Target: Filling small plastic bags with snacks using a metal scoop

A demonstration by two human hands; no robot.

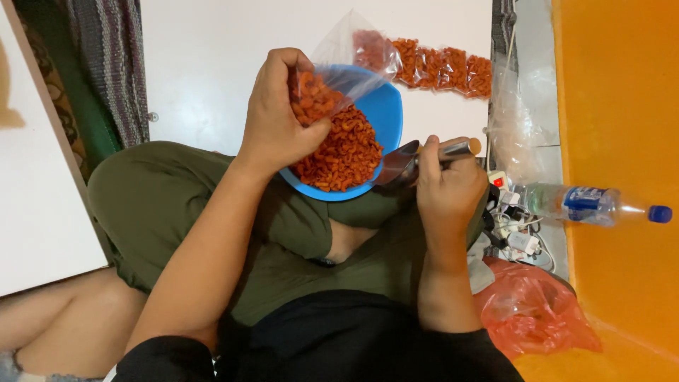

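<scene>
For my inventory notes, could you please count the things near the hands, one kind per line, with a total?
Blue bowl of orange snack curls: 1
Clear bag, held open in left hand: 1
Metal spoon, in right hand: 1
Filled snack packets in a row on the white floor: 4, as far as I can tell
Plastic bottle: 1
Red plastic bag: 1
Total: 9

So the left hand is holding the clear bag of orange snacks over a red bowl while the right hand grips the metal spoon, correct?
Not quite: the bowl is blue, not red, as the head view shows. The rest stands: the left hand holds the clear bag of orange snacks over it, and the right hand grips the metal spoon.
</scene>
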